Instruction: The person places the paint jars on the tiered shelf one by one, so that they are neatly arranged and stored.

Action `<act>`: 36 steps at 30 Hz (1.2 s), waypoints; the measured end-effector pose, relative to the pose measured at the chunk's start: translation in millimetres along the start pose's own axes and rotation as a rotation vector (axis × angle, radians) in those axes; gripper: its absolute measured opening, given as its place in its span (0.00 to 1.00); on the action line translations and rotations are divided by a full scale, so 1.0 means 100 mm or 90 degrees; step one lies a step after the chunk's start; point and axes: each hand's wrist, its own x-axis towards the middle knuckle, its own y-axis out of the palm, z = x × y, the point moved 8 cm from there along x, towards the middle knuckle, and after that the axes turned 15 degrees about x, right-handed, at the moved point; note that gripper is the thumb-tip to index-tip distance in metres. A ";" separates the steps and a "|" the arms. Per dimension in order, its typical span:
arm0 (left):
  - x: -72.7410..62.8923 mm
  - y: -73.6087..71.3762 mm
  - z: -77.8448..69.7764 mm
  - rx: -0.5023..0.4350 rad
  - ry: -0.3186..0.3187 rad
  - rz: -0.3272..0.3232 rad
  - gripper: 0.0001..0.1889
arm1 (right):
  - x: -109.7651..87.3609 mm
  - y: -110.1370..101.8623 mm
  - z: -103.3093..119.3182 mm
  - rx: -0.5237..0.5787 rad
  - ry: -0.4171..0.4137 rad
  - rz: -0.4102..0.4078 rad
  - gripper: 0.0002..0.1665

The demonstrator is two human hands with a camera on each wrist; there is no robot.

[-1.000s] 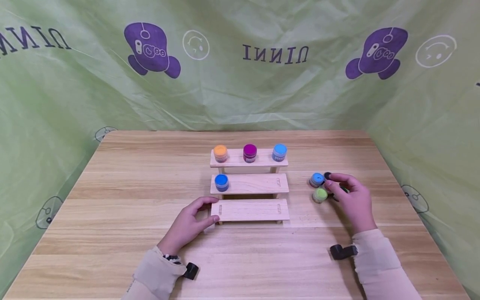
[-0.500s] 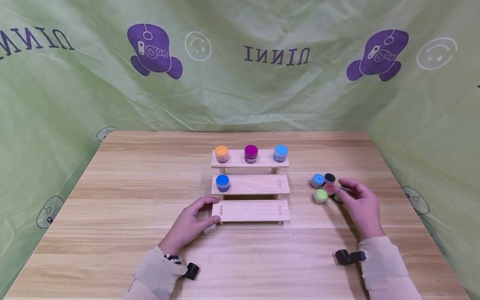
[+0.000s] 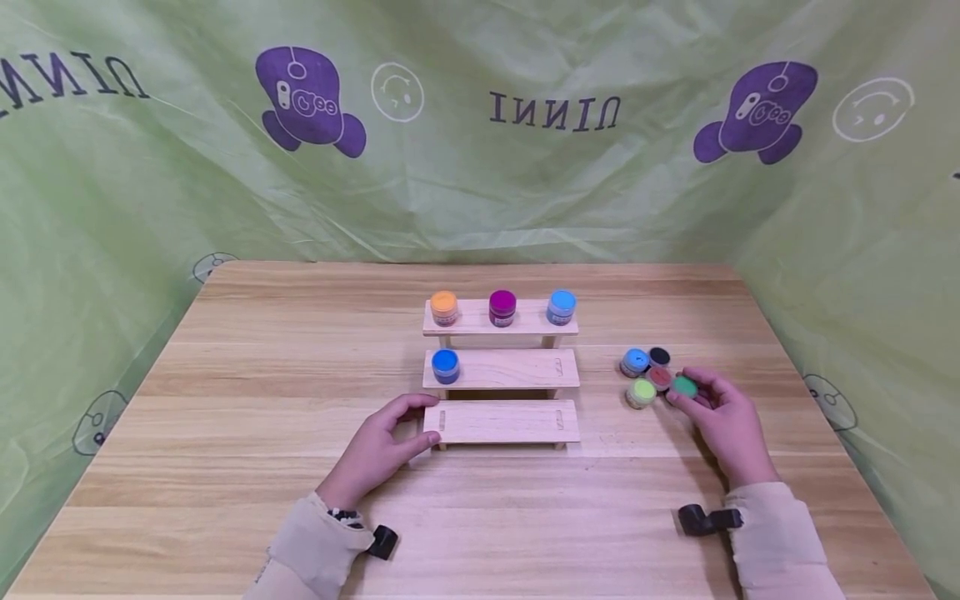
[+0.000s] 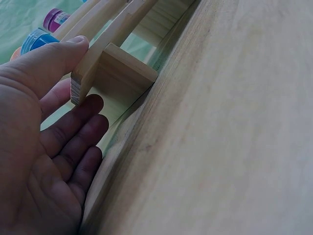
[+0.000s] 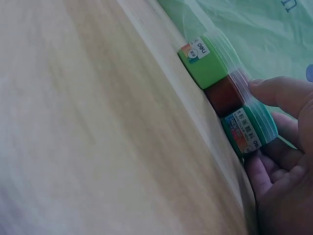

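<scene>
My left hand (image 3: pixel 375 454) holds the left end of the lowest step of a three-step wooden stand (image 3: pixel 502 421), thumb at the front edge and fingers behind. To the right, my right hand (image 3: pixel 727 429) has its thumb and fingers around a dark green paint jar (image 3: pixel 684 386), which stands on the table. In the right wrist view this green jar (image 5: pixel 249 129) sits against a red-brown jar (image 5: pixel 226 95), with a light green jar (image 5: pixel 203 61) beyond. A blue jar (image 3: pixel 634 361) and a black-topped jar (image 3: pixel 659 357) complete the cluster.
Orange (image 3: pixel 444 307), purple (image 3: pixel 502 307) and light blue (image 3: pixel 561 307) jars stand along the top step. A darker blue jar (image 3: pixel 446 366) occupies the middle step's left end. Green printed cloth (image 3: pixel 480 192) encloses the wooden table (image 3: pixel 247 375) behind and at the sides.
My right hand has moved from the black and red jars towards me and slightly right, to the dark green jar, now between thumb and fingers. My left hand stays on the stand.
</scene>
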 end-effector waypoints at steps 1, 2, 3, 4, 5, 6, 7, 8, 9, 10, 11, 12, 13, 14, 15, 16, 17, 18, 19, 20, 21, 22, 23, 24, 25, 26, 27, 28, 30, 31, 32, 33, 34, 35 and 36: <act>0.00 0.00 0.00 -0.001 0.000 0.000 0.23 | 0.00 0.00 0.00 -0.001 0.000 0.001 0.36; 0.00 0.00 0.00 -0.002 0.000 0.000 0.23 | 0.00 0.00 0.00 -0.002 0.000 0.001 0.36; 0.00 0.00 0.00 -0.003 0.000 0.000 0.23 | 0.00 0.00 0.00 -0.004 0.000 0.001 0.36; 0.00 0.00 0.00 -0.003 0.000 0.001 0.23 | 0.00 0.00 0.00 -0.008 -0.001 -0.001 0.36; 0.00 0.00 0.00 -0.003 0.000 0.001 0.23 | -0.01 0.00 0.00 -0.009 -0.001 -0.002 0.36; 0.00 0.00 0.01 -0.003 0.000 0.001 0.23 | -0.01 0.00 0.00 -0.011 -0.001 -0.004 0.36; 0.00 0.01 0.01 -0.003 0.000 0.001 0.23 | -0.01 0.00 -0.01 -0.012 -0.001 -0.005 0.36; 0.00 0.01 0.01 -0.002 -0.001 0.001 0.23 | -0.01 0.00 0.00 -0.012 0.000 -0.007 0.35; 0.00 0.01 0.01 -0.001 -0.001 0.001 0.23 | -0.01 0.00 0.00 -0.013 0.000 -0.008 0.35; 0.00 0.01 0.01 -0.001 -0.002 0.001 0.24 | -0.01 -0.01 0.00 -0.015 -0.001 -0.010 0.34; 0.00 0.00 0.02 0.000 -0.003 0.001 0.24 | -0.01 0.00 0.00 -0.015 -0.001 -0.011 0.34; 0.00 0.00 0.02 0.001 -0.003 0.000 0.24 | -0.01 0.00 0.00 -0.016 0.000 -0.012 0.33; 0.00 0.00 0.02 0.002 -0.005 0.000 0.24 | -0.01 0.00 0.00 -0.015 0.001 -0.014 0.33; 0.00 0.00 0.02 0.003 -0.005 0.000 0.24 | -0.01 0.00 0.00 -0.015 0.002 -0.015 0.33; 0.00 0.00 0.02 0.004 -0.005 0.000 0.24 | -0.01 0.00 0.00 -0.015 0.002 -0.016 0.33; 0.00 0.00 0.02 0.004 -0.006 0.000 0.24 | -0.01 0.01 0.01 -0.015 0.002 -0.018 0.33; 0.00 0.00 0.02 0.004 -0.006 0.000 0.24 | -0.01 0.01 0.01 -0.012 0.002 -0.019 0.33; 0.00 0.00 0.02 0.004 -0.005 0.001 0.24 | -0.01 0.01 0.01 -0.012 0.002 -0.021 0.32; 0.00 0.00 0.02 0.003 -0.006 0.001 0.24 | -0.01 0.01 0.01 -0.013 0.000 -0.022 0.32; 0.00 0.00 0.02 0.002 -0.006 0.001 0.24 | -0.01 0.01 0.01 -0.013 -0.001 -0.025 0.32; 0.00 0.00 0.02 0.001 -0.005 0.001 0.24 | -0.01 0.01 0.01 -0.014 -0.004 -0.027 0.32; 0.00 0.00 0.02 0.001 -0.005 0.001 0.24 | -0.01 0.01 0.01 -0.014 -0.007 -0.030 0.32; -0.01 0.00 0.02 0.001 -0.005 0.001 0.24 | -0.01 0.00 0.01 -0.014 -0.009 -0.033 0.32; -0.01 0.00 0.02 0.001 -0.006 0.001 0.24 | -0.01 0.00 0.01 -0.013 -0.012 -0.035 0.31; -0.01 0.00 0.02 0.001 -0.006 0.000 0.24 | -0.01 -0.01 0.01 -0.010 -0.014 -0.038 0.31; -0.01 0.00 0.02 0.001 -0.006 0.000 0.24 | -0.01 -0.01 0.01 -0.005 -0.015 -0.041 0.31; -0.01 0.00 0.02 0.001 -0.006 0.000 0.24 | -0.02 -0.02 0.02 0.000 -0.016 -0.043 0.32; -0.01 0.00 0.02 0.001 -0.005 0.000 0.24 | -0.02 -0.02 0.01 0.006 -0.016 -0.046 0.32; -0.01 0.00 0.02 0.001 -0.005 0.000 0.24 | -0.02 -0.03 0.02 0.018 -0.015 -0.050 0.32; -0.01 0.00 0.02 0.001 -0.005 0.000 0.24 | -0.03 -0.03 0.02 0.022 -0.015 -0.053 0.32; -0.01 0.00 0.01 0.002 -0.005 0.000 0.24 | -0.03 -0.04 0.03 0.025 -0.015 -0.055 0.32; -0.01 0.00 0.01 0.002 -0.005 0.000 0.24 | -0.04 -0.04 0.03 0.027 -0.015 -0.058 0.32; -0.01 0.00 0.01 0.003 -0.005 0.000 0.24 | -0.04 -0.04 0.04 0.028 -0.015 -0.060 0.32; -0.01 0.00 0.01 0.003 -0.006 0.000 0.24 | -0.04 -0.05 0.04 0.029 -0.015 -0.063 0.32; -0.01 0.00 0.01 0.003 -0.006 0.001 0.24 | -0.05 -0.05 0.05 0.029 -0.015 -0.066 0.32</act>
